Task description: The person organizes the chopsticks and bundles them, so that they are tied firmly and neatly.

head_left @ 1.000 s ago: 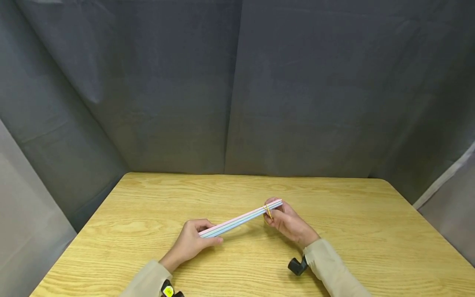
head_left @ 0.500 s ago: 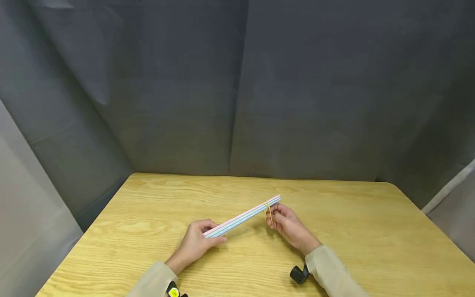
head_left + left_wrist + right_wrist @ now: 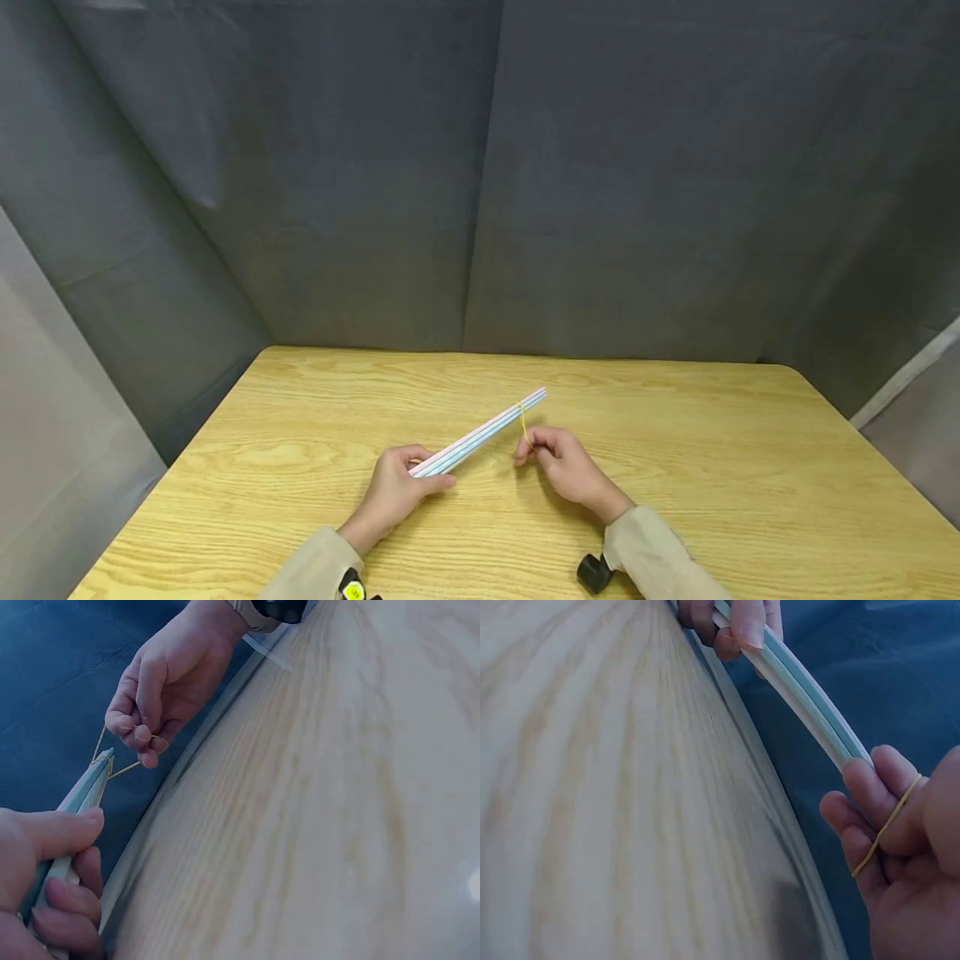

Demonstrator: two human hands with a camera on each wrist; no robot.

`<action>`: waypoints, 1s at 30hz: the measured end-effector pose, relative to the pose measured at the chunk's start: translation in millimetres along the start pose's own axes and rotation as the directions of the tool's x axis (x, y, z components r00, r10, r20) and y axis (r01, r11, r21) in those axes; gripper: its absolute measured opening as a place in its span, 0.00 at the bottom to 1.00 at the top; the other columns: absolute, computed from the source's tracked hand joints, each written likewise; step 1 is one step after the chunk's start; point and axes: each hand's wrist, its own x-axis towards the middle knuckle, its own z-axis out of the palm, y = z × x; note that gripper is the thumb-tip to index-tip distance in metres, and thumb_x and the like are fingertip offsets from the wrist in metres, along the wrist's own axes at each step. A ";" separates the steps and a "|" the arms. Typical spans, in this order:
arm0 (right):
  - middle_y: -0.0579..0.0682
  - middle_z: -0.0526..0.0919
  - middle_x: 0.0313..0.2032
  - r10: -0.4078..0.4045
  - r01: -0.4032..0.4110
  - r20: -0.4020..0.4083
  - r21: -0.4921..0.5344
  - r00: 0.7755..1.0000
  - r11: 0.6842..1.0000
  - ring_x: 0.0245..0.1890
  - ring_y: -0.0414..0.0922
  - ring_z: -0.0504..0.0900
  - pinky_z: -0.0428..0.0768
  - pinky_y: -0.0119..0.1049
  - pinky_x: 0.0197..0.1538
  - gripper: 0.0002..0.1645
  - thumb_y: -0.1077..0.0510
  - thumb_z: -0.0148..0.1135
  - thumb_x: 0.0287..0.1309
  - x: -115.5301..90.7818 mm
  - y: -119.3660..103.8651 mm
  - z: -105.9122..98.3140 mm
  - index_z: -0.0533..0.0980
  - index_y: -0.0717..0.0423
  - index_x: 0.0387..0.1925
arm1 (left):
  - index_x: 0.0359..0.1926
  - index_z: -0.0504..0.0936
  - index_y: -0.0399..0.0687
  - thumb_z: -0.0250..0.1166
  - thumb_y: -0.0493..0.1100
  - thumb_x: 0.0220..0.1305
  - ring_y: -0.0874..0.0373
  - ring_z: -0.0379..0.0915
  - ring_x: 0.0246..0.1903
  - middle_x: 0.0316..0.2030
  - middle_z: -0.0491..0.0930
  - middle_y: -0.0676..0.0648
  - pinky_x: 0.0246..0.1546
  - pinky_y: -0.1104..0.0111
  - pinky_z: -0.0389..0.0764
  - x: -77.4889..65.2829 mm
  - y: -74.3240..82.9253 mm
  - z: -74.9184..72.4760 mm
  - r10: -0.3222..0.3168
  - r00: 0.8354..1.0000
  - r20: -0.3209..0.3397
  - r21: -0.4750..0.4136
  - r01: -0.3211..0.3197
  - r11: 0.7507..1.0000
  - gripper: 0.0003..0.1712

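Note:
My left hand (image 3: 392,493) grips the near end of a bundle of slender pastel chopsticks (image 3: 474,441), pink, pale green and blue, thumb along the side. The bundle slants up and to the right over the table. Around its far end loops a thin yellow rubber band (image 3: 523,423). Fingers of my right hand (image 3: 566,468) hold the free part of that band, pulling it down from the bundle. In the left wrist view, the band (image 3: 124,771) stretches in two strands from the chopsticks (image 3: 90,784) to the curled fingers. The right wrist view shows the band (image 3: 889,825) running across those fingers.
Below both hands lies a light wood-grain table (image 3: 300,417) with rounded far corners. A dark grey curtain (image 3: 375,208) hangs behind it, and paler panels (image 3: 52,400) flank the sides. Black wrist cameras (image 3: 594,573) sit at the sleeves.
My right hand has drawn back from the bundle's far end, leftward and slightly down, and the band now hangs stretched from it. The bundle tilts more steeply; my left hand keeps its grip.

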 end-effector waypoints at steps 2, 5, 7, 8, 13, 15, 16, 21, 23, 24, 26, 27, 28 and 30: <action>0.61 0.82 0.34 -0.033 0.033 0.017 -0.004 0.999 0.999 0.36 0.50 0.82 0.82 0.44 0.44 0.23 0.83 0.36 0.56 0.5 -1.1 1.9 0.76 0.66 0.31 | 0.32 0.83 0.32 0.76 0.34 0.45 0.66 0.60 0.14 0.31 0.80 0.43 0.14 0.78 0.63 0.1 -0.7 -0.8 -0.017 1.000 -0.001 -0.010 0.017 1.000 0.13; 0.61 0.83 0.36 -0.044 0.045 0.030 -0.017 0.999 0.999 0.36 0.52 0.83 0.82 0.44 0.42 0.23 0.83 0.36 0.59 1.2 -4.5 2.2 0.78 0.66 0.35 | 0.33 0.83 0.32 0.77 0.34 0.45 0.65 0.60 0.15 0.33 0.80 0.43 0.14 0.78 0.63 0.0 -0.3 -1.3 -0.031 1.000 0.001 -0.015 0.031 0.999 0.14; 0.63 0.84 0.38 -0.039 0.040 0.054 -0.016 0.998 0.999 0.35 0.53 0.83 0.83 0.43 0.40 0.22 0.81 0.38 0.62 1.7 -7.5 1.6 0.79 0.69 0.39 | 0.34 0.83 0.32 0.76 0.34 0.46 0.65 0.60 0.14 0.33 0.80 0.42 0.13 0.78 0.63 -0.8 0.1 -1.5 -0.038 0.999 0.007 -0.016 0.038 0.999 0.14; 0.63 0.84 0.38 -0.034 0.035 0.065 -0.017 0.997 0.999 0.34 0.53 0.83 0.83 0.42 0.39 0.21 0.80 0.39 0.63 1.8 -8.7 1.2 0.79 0.70 0.42 | 0.35 0.83 0.32 0.76 0.34 0.46 0.64 0.60 0.14 0.33 0.80 0.42 0.13 0.78 0.63 -0.9 0.1 -1.2 -0.043 0.999 0.005 -0.017 0.043 0.999 0.15; 0.67 0.83 0.42 -0.040 0.038 0.106 0.017 0.994 0.999 0.31 0.55 0.83 0.83 0.40 0.36 0.24 0.76 0.43 0.66 2.8 -12.2 0.5 0.68 0.69 0.63 | 0.38 0.83 0.31 0.76 0.34 0.47 0.64 0.60 0.14 0.30 0.80 0.44 0.13 0.78 0.63 -1.0 -1.7 0.3 -0.057 0.998 0.002 -0.038 0.057 0.998 0.16; 0.68 0.83 0.42 -0.073 0.071 0.078 0.027 0.994 0.997 0.29 0.54 0.83 0.83 0.40 0.34 0.30 0.77 0.45 0.65 3.4 -12.4 1.8 0.61 0.66 0.67 | 0.38 0.82 0.31 0.76 0.34 0.47 0.65 0.59 0.12 0.25 0.79 0.46 0.12 0.78 0.62 -1.0 -1.9 -0.1 -0.061 0.998 0.013 -0.049 0.062 0.997 0.17; 0.69 0.83 0.42 -0.093 0.091 0.056 0.033 0.994 0.995 0.29 0.54 0.84 0.84 0.40 0.34 0.32 0.78 0.46 0.63 3.5 -12.6 2.6 0.59 0.65 0.69 | 0.37 0.82 0.30 0.76 0.35 0.47 0.66 0.57 0.11 0.23 0.78 0.47 0.11 0.77 0.61 -1.0 -2.5 -0.2 -0.064 0.998 0.019 -0.057 0.065 0.996 0.17; 0.74 0.80 0.44 -0.132 0.139 -0.063 0.131 0.989 0.982 0.30 0.49 0.86 0.84 0.40 0.33 0.43 0.79 0.51 0.60 3.5 -12.1 9.1 0.48 0.63 0.73 | 0.35 0.81 0.30 0.76 0.34 0.46 0.66 0.56 0.09 0.15 0.74 0.51 0.11 0.77 0.60 -2.9 -3.8 0.8 -0.073 0.997 -0.004 -0.098 0.072 0.993 0.17; 0.76 0.78 0.46 -0.096 0.115 -0.096 0.227 0.991 0.967 0.31 0.47 0.86 0.84 0.41 0.35 0.48 0.77 0.53 0.61 3.4 -12.2 12.1 0.42 0.58 0.75 | 0.36 0.81 0.29 0.76 0.34 0.46 0.66 0.57 0.09 0.14 0.74 0.52 0.11 0.77 0.60 -3.9 -4.1 1.9 -0.069 0.997 -0.025 -0.115 0.066 0.991 0.16; 0.78 0.76 0.48 -0.071 0.100 -0.112 0.279 0.991 0.955 0.32 0.47 0.86 0.84 0.42 0.35 0.50 0.75 0.54 0.61 3.5 -12.4 13.6 0.39 0.55 0.75 | 0.36 0.81 0.29 0.76 0.34 0.46 0.67 0.58 0.09 0.14 0.74 0.52 0.11 0.78 0.61 -4.5 -3.7 2.6 -0.060 0.998 -0.034 -0.118 0.055 0.991 0.16; 0.80 0.73 0.49 -0.022 0.072 -0.140 0.365 0.990 0.928 0.32 0.46 0.86 0.84 0.43 0.35 0.55 0.73 0.57 0.61 3.7 -13.4 16.2 0.34 0.51 0.75 | 0.36 0.81 0.28 0.75 0.33 0.47 0.67 0.59 0.10 0.14 0.74 0.52 0.12 0.78 0.61 -5.7 -2.4 4.7 -0.041 0.998 -0.050 -0.131 0.035 0.991 0.16; 0.80 0.73 0.50 0.005 0.057 -0.154 0.396 0.988 0.916 0.32 0.45 0.86 0.84 0.43 0.35 0.57 0.71 0.58 0.61 3.9 -14.4 17.4 0.32 0.49 0.75 | 0.36 0.81 0.28 0.75 0.33 0.47 0.67 0.60 0.10 0.14 0.75 0.51 0.12 0.78 0.62 -6.2 -1.5 5.8 -0.031 0.998 -0.059 -0.133 0.023 0.991 0.16; 0.80 0.72 0.51 0.029 0.045 -0.168 0.419 0.985 0.907 0.32 0.45 0.86 0.84 0.43 0.36 0.58 0.70 0.59 0.61 4.1 -15.3 18.7 0.31 0.48 0.75 | 0.36 0.81 0.28 0.75 0.33 0.47 0.67 0.61 0.11 0.15 0.75 0.51 0.12 0.78 0.62 -6.8 -0.4 7.1 -0.021 0.998 -0.067 -0.135 0.011 0.991 0.15; 0.77 0.74 0.52 0.076 0.021 -0.200 0.440 0.977 0.898 0.33 0.44 0.86 0.84 0.40 0.38 0.57 0.68 0.60 0.62 4.4 -17.5 21.0 0.30 0.50 0.75 | 0.35 0.82 0.28 0.75 0.33 0.47 0.66 0.63 0.12 0.16 0.77 0.49 0.13 0.78 0.64 -7.6 1.0 9.3 -0.002 0.996 -0.084 -0.131 -0.009 0.991 0.15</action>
